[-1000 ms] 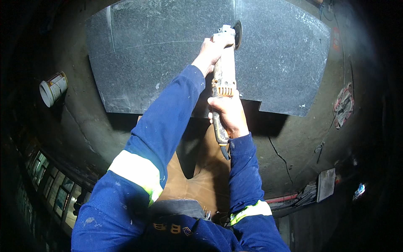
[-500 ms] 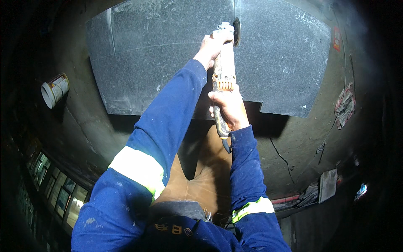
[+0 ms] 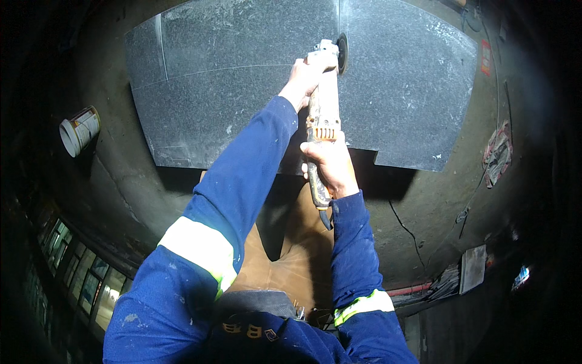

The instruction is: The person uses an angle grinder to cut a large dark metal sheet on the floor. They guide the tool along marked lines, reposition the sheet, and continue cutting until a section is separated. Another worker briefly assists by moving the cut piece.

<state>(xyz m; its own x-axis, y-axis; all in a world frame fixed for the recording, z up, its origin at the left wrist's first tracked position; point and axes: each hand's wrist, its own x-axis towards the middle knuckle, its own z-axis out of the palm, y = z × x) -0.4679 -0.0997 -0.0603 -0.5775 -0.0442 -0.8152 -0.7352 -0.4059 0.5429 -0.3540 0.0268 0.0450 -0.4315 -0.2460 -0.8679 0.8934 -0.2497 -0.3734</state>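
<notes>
An angle grinder [image 3: 328, 100], pale and dusty with orange parts, lies lengthwise between my two hands over a large dark grey stone slab [image 3: 224, 91]. My left hand [image 3: 303, 79] is closed around its front end, close behind the metal head. Around the rear handle my right hand [image 3: 333, 162] is wrapped, thumb across the top. The round disc [image 3: 343, 53] stands on edge at the head's right side, in line with a straight pale cut running to the slab's far edge. Whether the disc's lower rim is inside the stone is hidden.
A white bucket [image 3: 79, 131] lies tipped on the floor at left. To the right are a crumpled rag or bag [image 3: 497, 155] and a cable on the floor. Flat boards or offcuts [image 3: 473, 269] are at lower right. The slab's near edge has a stepped notch.
The grinder and both my hands have shifted a little toward me, and the disc has come nearer along the line. The slab has hardly moved.
</notes>
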